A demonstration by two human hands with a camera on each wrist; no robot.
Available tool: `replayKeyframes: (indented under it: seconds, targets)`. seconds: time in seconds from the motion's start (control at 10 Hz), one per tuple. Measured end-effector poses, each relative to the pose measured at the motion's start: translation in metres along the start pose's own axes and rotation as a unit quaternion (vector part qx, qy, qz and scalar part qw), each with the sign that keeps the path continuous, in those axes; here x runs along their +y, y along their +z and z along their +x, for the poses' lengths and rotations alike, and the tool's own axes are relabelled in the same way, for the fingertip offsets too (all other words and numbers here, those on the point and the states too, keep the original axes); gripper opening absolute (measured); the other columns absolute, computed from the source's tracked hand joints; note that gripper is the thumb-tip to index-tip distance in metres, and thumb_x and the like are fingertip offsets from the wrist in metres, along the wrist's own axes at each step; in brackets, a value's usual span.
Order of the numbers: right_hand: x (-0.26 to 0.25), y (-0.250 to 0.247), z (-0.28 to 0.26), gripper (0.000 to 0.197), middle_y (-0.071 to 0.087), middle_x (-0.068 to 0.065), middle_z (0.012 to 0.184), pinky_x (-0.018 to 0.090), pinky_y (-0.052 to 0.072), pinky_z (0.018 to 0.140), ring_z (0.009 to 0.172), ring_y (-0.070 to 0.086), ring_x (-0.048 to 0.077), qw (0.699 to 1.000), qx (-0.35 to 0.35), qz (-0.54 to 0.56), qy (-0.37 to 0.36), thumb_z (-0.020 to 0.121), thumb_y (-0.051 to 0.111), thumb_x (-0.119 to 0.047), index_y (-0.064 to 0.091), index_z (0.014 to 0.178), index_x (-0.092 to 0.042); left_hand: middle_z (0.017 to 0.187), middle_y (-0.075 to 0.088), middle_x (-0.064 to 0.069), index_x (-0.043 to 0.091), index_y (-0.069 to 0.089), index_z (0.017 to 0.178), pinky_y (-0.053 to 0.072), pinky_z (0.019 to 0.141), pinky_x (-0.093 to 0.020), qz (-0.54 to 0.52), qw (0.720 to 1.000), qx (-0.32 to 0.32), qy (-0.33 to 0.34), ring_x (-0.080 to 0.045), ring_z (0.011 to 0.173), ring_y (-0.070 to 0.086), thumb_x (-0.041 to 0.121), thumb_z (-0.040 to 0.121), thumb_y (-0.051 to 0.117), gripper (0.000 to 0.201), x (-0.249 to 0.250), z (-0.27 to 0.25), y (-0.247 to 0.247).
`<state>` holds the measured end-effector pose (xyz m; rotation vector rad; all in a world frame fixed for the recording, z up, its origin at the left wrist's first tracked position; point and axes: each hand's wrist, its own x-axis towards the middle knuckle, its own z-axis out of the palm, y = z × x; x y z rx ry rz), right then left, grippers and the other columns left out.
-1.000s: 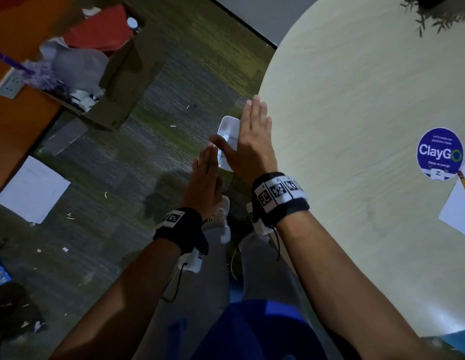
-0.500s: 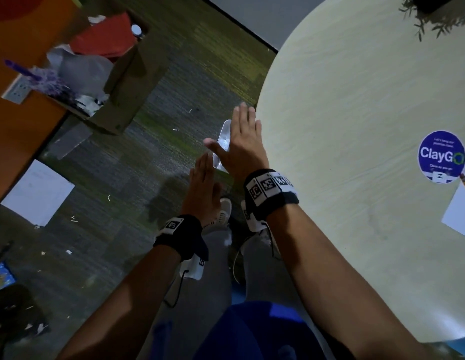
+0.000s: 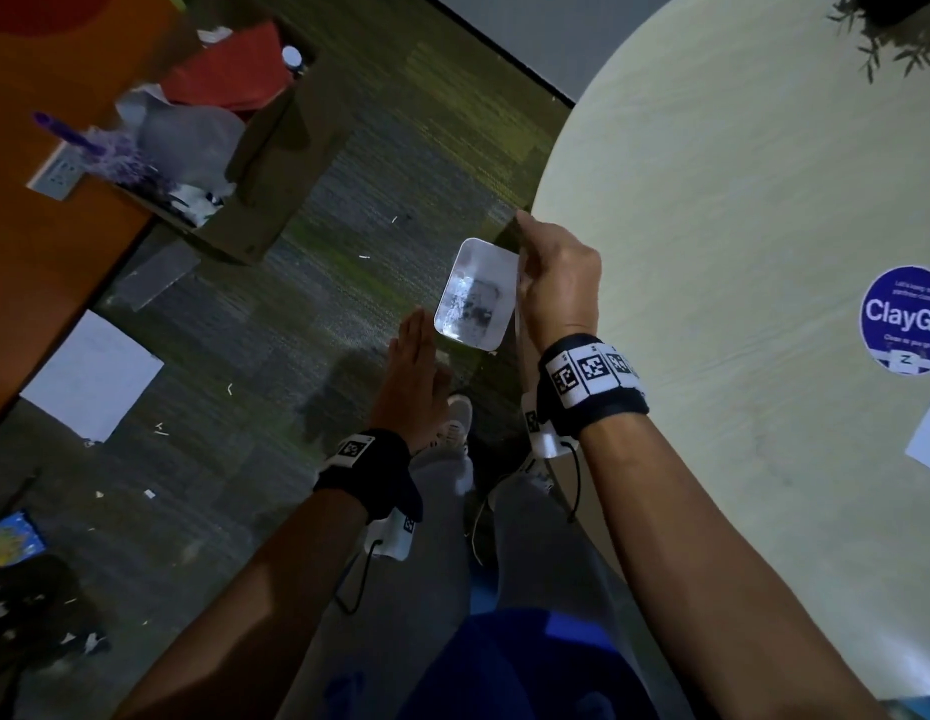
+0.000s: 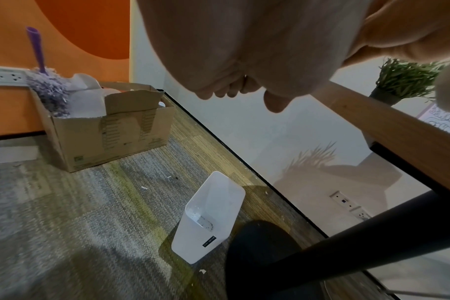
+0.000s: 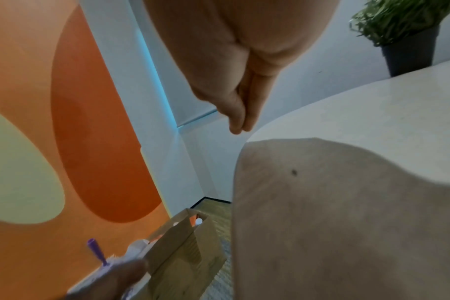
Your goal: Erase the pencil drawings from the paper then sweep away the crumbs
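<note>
My right hand (image 3: 556, 283) is at the left rim of the round pale table (image 3: 712, 252), its fingers (image 5: 242, 113) straight, pressed together and tipped down over the edge, holding nothing. My left hand (image 3: 416, 366) is held flat, fingers straight, below and just left of the rim, also empty. On the carpet under both hands stands a white bin (image 3: 475, 304) with dark crumbs at its bottom, seen too in the left wrist view as the bin (image 4: 211, 219). A corner of the white paper (image 3: 928, 439) shows at the table's right edge.
A cardboard box (image 3: 234, 163) with a purple duster (image 4: 46, 85) and papers stands on the floor at left. A loose white sheet (image 3: 91, 376) lies on the carpet. A blue ClayGo sticker (image 3: 902, 324) and a potted plant (image 5: 403, 30) are on the table. The black table leg (image 4: 347, 249) slants beneath.
My right hand has slid to the table rim and tipped its fingers down over the edge, uncovering the bin. My left hand has stayed flat below the rim.
</note>
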<state>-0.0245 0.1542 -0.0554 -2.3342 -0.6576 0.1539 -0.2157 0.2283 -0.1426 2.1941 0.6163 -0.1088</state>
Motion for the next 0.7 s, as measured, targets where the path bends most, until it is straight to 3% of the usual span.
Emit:
replayKeyframes:
  seconds: [0.1, 0.2, 0.3, 0.4, 0.5, 0.6, 0.7]
  targets:
    - [-0.003, -0.015, 0.006, 0.015, 0.077, 0.010, 0.089, 0.034, 0.059, 0.078, 0.079, 0.072, 0.025, 0.997, 0.066, 0.011, 0.025, 0.085, 0.073, -0.013, 0.079, 0.097, -0.005, 0.165, 0.004, -0.016, 0.000, 0.008, 0.157, 0.001, 0.124, -0.042, -0.004, 1.000, 0.007, 0.009, -0.028, 0.153, -0.001, 0.036, 0.099, 0.026, 0.071, 0.001, 0.000, 0.000]
    - [0.000, -0.033, -0.005, 0.038, 0.076, 0.007, 0.099, 0.036, 0.058, 0.084, 0.090, 0.071, 0.023, 0.996, 0.074, -0.040, 0.028, 0.089, 0.071, -0.043, 0.076, 0.105, -0.010, 0.165, 0.004, -0.015, 0.000, 0.009, 0.157, 0.001, 0.124, -0.043, -0.014, 1.000, 0.016, 0.015, -0.028, 0.153, 0.000, 0.039, 0.101, 0.025, 0.070, 0.001, 0.001, -0.004]
    - [0.005, -0.037, -0.049, 0.080, 0.038, 0.022, 0.155, 0.042, 0.022, 0.122, 0.146, 0.032, 0.033, 0.981, -0.058, -0.165, 0.084, 0.096, 0.054, -0.057, 0.038, 0.150, 0.000, 0.165, 0.005, -0.015, 0.000, 0.010, 0.157, 0.009, 0.124, -0.052, -0.019, 0.999, 0.024, 0.026, -0.028, 0.153, 0.001, 0.033, 0.103, 0.031, 0.066, -0.003, 0.000, -0.005]
    - [0.002, -0.022, -0.097, 0.110, -0.008, 0.026, 0.164, 0.049, 0.000, 0.125, 0.153, -0.009, 0.038, 0.948, -0.189, -0.206, 0.150, 0.090, 0.035, -0.075, -0.001, 0.156, 0.005, 0.165, 0.007, -0.017, 0.000, 0.012, 0.156, 0.018, 0.120, -0.058, -0.031, 0.999, 0.020, 0.025, -0.030, 0.153, 0.005, 0.031, 0.103, 0.033, 0.066, -0.004, -0.001, -0.007]
    - [0.001, 0.003, -0.104, 0.119, -0.014, 0.025, 0.163, 0.049, -0.005, 0.123, 0.151, -0.014, 0.039, 0.949, -0.221, -0.181, 0.131, 0.086, 0.047, -0.076, -0.005, 0.156, 0.005, 0.163, 0.012, -0.020, -0.003, 0.016, 0.155, 0.021, 0.118, -0.060, -0.034, 0.999, 0.022, 0.026, -0.034, 0.152, 0.010, 0.031, 0.101, 0.032, 0.066, -0.007, 0.001, -0.004]
    - [-0.010, 0.018, -0.061, 0.116, -0.008, 0.024, 0.164, 0.046, -0.007, 0.120, 0.152, -0.009, 0.039, 0.957, -0.230, -0.160, 0.071, 0.086, 0.047, -0.076, 0.002, 0.156, 0.005, 0.161, 0.014, -0.025, -0.009, 0.020, 0.152, 0.024, 0.116, -0.062, -0.014, 0.997, 0.026, 0.068, -0.041, 0.150, 0.013, 0.019, 0.100, 0.038, 0.061, -0.005, 0.004, -0.007]
    - [-0.021, 0.025, -0.009, 0.100, -0.015, 0.019, 0.164, 0.047, -0.009, 0.122, 0.152, -0.016, 0.032, 0.940, -0.292, -0.173, 0.022, 0.096, 0.033, -0.069, -0.003, 0.157, 0.001, 0.164, 0.007, -0.017, -0.004, 0.015, 0.155, 0.017, 0.123, -0.045, -0.020, 0.995, 0.043, 0.085, -0.033, 0.153, 0.005, 0.005, 0.100, 0.045, 0.063, 0.003, 0.008, -0.006]
